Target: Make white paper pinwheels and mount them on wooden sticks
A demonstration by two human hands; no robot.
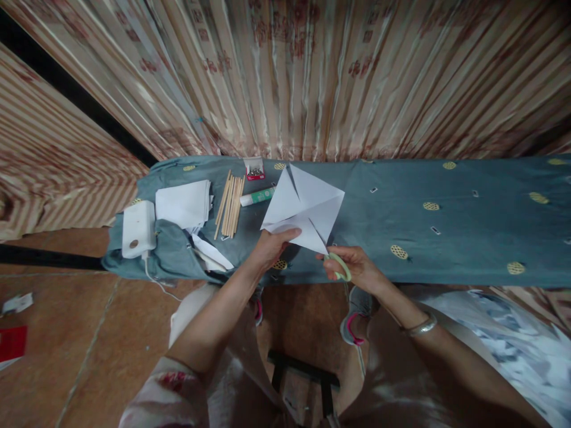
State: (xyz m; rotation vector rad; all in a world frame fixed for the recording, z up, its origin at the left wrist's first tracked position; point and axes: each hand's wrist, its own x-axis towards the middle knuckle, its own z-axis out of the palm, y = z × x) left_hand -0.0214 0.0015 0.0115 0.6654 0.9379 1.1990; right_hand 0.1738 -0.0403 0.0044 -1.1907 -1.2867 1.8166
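Note:
A square sheet of white paper [314, 199] is held out over the cloth, turned corner-up, with slits running in from its corners. My left hand [276, 241] pinches its lower left edge, thumb on top. My right hand [352, 267] is closed around the light green handle of a pair of scissors [341, 267]. Its blades lie at the paper's lower corner, by a slit; how far they are spread I cannot make out. Just behind the paper lies a glue stick [256, 197], partly covered by the sheet.
On the cloth-covered bench [482, 238] are wooden sticks [231, 205], a small box of metal pins or clips [254, 170], a stack of white paper [182, 202], paper scraps [212, 252] and a white corded device [138, 229]. A curtain [312, 77] hangs behind.

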